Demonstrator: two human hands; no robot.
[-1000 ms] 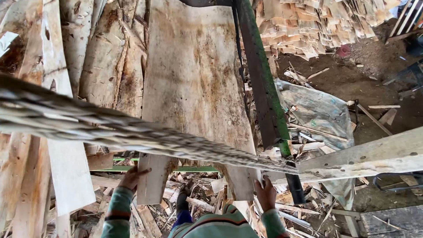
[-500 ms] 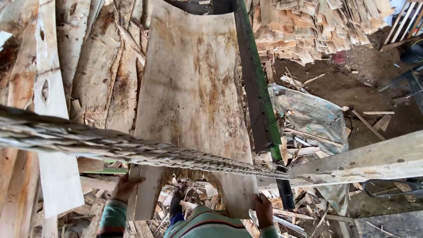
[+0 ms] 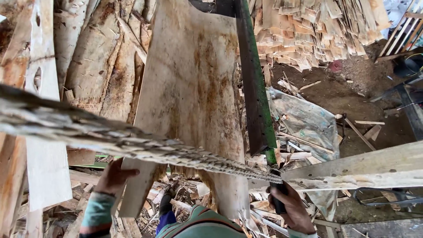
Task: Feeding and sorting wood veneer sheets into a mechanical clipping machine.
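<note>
Head view, near to far. At the bottom edge, the person's striped sleeves and, between them, a foot in a dark shoe (image 3: pixel 165 203) on wood scraps.

Left hand (image 3: pixel 113 177), lower left: fingers spread and laid flat against the lower left edge of the veneer sheet (image 3: pixel 194 101), thumb pointing right; it presses or steadies rather than closes round anything. Half a second ago it lay lower and flatter under the sheet; it now sits higher on the edge.

Right hand (image 3: pixel 291 207), lower right: fingers curled shut round a dark handle (image 3: pixel 277 200) at the foot of the green bar (image 3: pixel 255 88). A second ago this hand was open against the sheet's lower right corner; it has since left the sheet for the handle, so only the left hand touches the sheet now.

A thick twisted rope (image 3: pixel 132 143) crosses the frame from the left edge to the centre right, in front of the sheet, ending near a pale plank (image 3: pixel 365 167) that runs to the right edge.

The sheet, wide, pale and stained brown, stands near upright in the centre and fills more of the frame than before. The bar runs along its right edge to the top.

Farther off: bark slabs (image 3: pixel 88 61) upper left, a crumpled plastic sheet (image 3: pixel 304 119) on dirt at right, and stacked veneer offcuts (image 3: pixel 308 31) upper right.
</note>
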